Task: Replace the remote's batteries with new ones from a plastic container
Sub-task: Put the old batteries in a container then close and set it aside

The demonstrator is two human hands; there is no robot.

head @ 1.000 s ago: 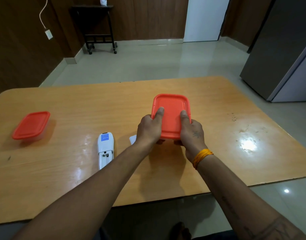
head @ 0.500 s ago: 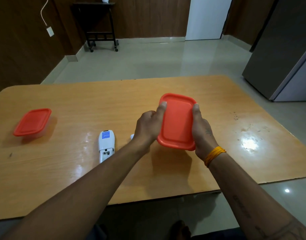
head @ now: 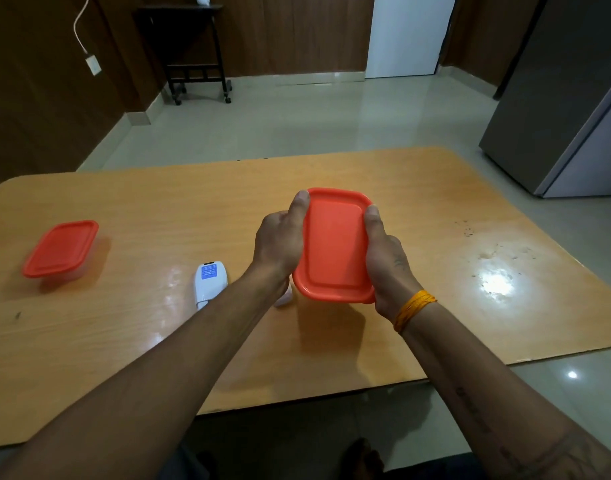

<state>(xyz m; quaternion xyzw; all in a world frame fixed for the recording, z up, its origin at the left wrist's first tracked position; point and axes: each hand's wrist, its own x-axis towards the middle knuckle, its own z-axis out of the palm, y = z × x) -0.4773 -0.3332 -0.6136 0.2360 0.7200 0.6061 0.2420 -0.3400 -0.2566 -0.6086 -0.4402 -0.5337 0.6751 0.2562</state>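
The lidded container (head: 333, 244) was held just above the wooden worktop (head: 435, 271), near its middle. Its long axis ran from near to far, and its orange-red lid faced up and tilted toward the camera. The lid was smooth matt plastic, a rounded rectangle with a raised rim around a flat inset panel. The left hand (head: 279, 244) clasped the container's left edge, thumb laid along the rim toward the far corner; the right hand (head: 383, 258) clasped the right edge in the same way, thumb pressed on the lid's border. An orange thread band (head: 413, 308) circled the right wrist.

The remote (head: 208, 282) lay on the worktop just left of the left forearm, long axis also near to far, a white glossy body with a blue label at its far end; its near end was hidden by the arm. A second container (head: 59, 249) with a matching lid over a clear base sat well apart at the left. The worktop was glossy, with light wood grain and rounded corners.
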